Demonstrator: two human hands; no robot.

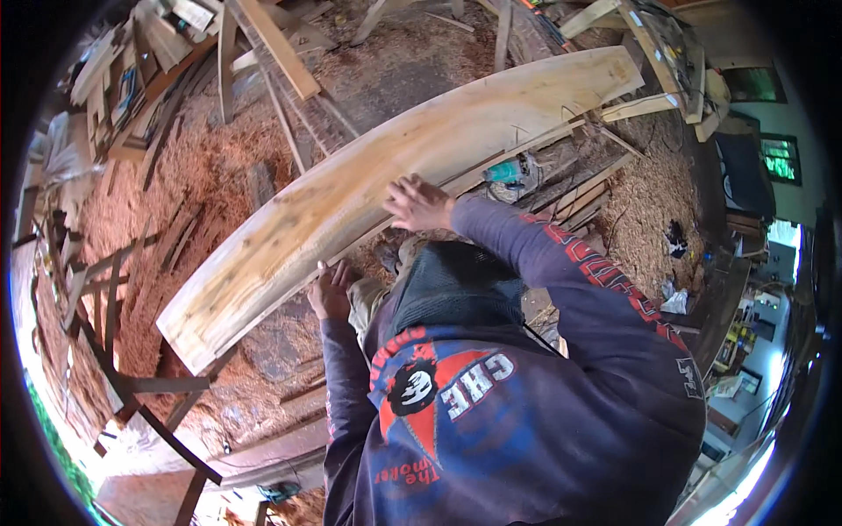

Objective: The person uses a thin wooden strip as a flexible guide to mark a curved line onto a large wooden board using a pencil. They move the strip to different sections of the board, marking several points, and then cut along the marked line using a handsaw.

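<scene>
Filling the near part of the view, a dark blue sweatshirt with red and white print (544, 430) is worn by the person, with black mesh fabric (456, 285) bunched above the print. The left hand (331, 294) is held with curled fingers against the near edge of a long, broad, pale yellow wooden plank (386, 167); whether that edge is gripped cannot be told, since the underside is hidden. Farther along the same edge, the right hand (419, 203) is laid open, its fingers spread on the top face. The plank is stretched slantwise in front of the body, from the lower left to the upper right, and its surface is marked by tan streaks and small dark spots. Just beyond the right hand, beside the plank's near edge, a teal power tool (504, 172) is seen among narrow, rough wooden strips (583, 193). The ground past the plank is covered by reddish-brown wood shavings (219, 153), crossed by a straight orange-brown timber (281, 53). At the far upper left, assorted wooden offcuts (123, 96) are heaped together
</scene>
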